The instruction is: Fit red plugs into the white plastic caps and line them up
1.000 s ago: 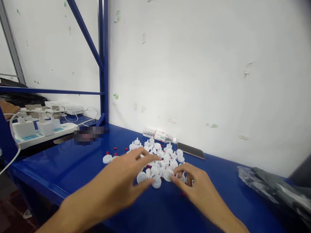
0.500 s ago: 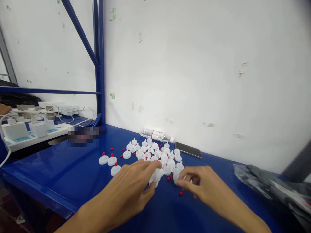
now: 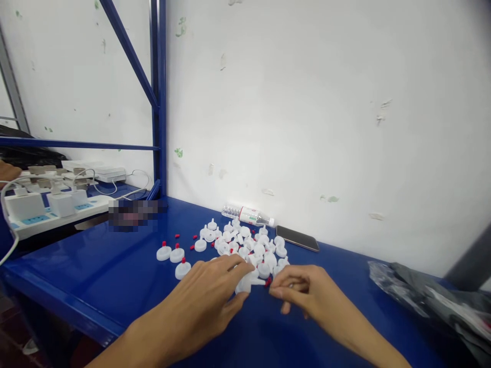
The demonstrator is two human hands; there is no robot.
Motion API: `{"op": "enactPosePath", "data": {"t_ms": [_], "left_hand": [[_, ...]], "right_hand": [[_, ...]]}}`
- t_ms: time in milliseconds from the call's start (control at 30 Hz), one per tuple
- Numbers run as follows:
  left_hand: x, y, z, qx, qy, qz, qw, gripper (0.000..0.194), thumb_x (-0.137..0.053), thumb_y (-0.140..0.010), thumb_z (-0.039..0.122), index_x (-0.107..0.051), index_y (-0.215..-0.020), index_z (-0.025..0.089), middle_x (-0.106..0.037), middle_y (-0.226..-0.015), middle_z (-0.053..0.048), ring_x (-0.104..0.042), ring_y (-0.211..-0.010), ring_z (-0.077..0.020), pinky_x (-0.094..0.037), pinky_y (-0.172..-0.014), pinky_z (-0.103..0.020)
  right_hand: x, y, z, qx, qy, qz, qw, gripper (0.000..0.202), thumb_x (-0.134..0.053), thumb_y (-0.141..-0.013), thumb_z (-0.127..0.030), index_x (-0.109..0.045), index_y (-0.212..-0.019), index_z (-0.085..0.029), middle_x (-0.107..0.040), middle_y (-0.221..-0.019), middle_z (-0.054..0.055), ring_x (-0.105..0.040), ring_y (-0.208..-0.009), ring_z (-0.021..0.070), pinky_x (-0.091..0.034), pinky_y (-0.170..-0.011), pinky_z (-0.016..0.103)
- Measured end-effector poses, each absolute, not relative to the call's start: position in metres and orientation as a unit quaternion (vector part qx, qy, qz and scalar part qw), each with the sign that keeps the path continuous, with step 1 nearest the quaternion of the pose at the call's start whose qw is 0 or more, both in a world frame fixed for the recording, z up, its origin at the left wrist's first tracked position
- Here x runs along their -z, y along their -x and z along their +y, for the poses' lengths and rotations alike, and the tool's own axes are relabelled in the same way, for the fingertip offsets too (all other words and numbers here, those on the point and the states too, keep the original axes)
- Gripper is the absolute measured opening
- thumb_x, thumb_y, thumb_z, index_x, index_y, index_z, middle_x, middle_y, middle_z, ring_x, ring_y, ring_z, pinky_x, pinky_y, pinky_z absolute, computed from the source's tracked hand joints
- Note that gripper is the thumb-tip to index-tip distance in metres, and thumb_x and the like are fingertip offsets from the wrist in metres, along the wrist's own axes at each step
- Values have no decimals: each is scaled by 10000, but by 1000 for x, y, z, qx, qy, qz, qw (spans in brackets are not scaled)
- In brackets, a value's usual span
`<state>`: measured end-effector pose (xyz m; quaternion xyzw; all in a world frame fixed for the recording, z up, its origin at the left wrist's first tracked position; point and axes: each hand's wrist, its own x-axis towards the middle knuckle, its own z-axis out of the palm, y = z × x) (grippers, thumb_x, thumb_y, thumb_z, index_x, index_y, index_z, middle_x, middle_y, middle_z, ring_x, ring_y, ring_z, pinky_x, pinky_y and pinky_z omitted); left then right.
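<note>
White caps (image 3: 251, 250) lie heaped mid-table (image 3: 115, 276). Left hand (image 3: 209, 296) now pinches one cap (image 3: 245, 283) at the heap's near edge; right hand (image 3: 307, 294) has drawn in, fingertips closed, contents indiscernible.

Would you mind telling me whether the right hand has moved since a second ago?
Yes: the right hand has drawn back toward the person, away from the phone.

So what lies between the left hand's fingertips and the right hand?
In the head view, a white cap and a small red plug on the blue table lie between left hand and right hand.
</note>
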<state>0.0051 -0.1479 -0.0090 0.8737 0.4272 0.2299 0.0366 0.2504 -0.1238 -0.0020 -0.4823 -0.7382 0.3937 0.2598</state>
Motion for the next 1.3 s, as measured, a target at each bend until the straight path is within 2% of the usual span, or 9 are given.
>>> {"op": "enactPosePath", "data": {"t_ms": [100,200,500,800,1100,1300], "left_hand": [[7,-6,-149,-229,-875,424,39,346,-561,-961,204,-526,-1276,344,-651,-1235,16,-669,-1046,-239,-551,-874,-435],[4,-8,-151,-234,-877,418,41,290,-556,-967,215,-550,-1233,327,-656,-1224,10,-681,-1021,-232,-554,-852,-409],[0,-7,-152,-268,-880,392,-1,272,-568,-948,186,-599,-1197,289,-672,-1137,-24,-696,-941,-187,-552,-786,-296],[0,-9,-154,-251,-883,396,-3,346,-538,-970,191,-511,-1285,333,-635,-1223,-17,-689,-975,-208,-545,-731,-320],[3,-10,-154,-244,-891,383,0,428,-547,-964,181,-452,-1334,372,-630,-1255,10,-689,-992,-209,-514,-687,-319],[1,-15,-156,-227,-896,381,20,388,-555,-951,163,-498,-1283,356,-656,-1226,26,-693,-999,-204,-529,-732,-321]], "right_hand": [[3,-244,-125,-427,468,-701,327,275,-758,-821,-454,-746,-892,-189,-720,-736,34,-677,-594,157,-380,-422,183],[8,-244,-123,-456,444,-686,353,299,-790,-796,-457,-750,-911,-183,-696,-691,21,-654,-558,137,-366,-411,170],[7,-246,-119,-489,434,-663,366,269,-855,-731,-400,-780,-864,-178,-665,-640,1,-583,-501,98,-330,-398,158],[7,-248,-119,-479,433,-659,385,258,-887,-689,-373,-780,-816,-176,-626,-561,-18,-529,-452,75,-323,-399,160],[7,-245,-120,-486,430,-653,391,241,-913,-644,-330,-780,-763,-167,-656,-608,-13,-520,-476,63,-416,-459,165],[7,-242,-124,-548,393,-647,356,335,-898,-665,-379,-695,-841,-181,-664,-654,-38,-527,-465,52,-327,-406,145]]}}
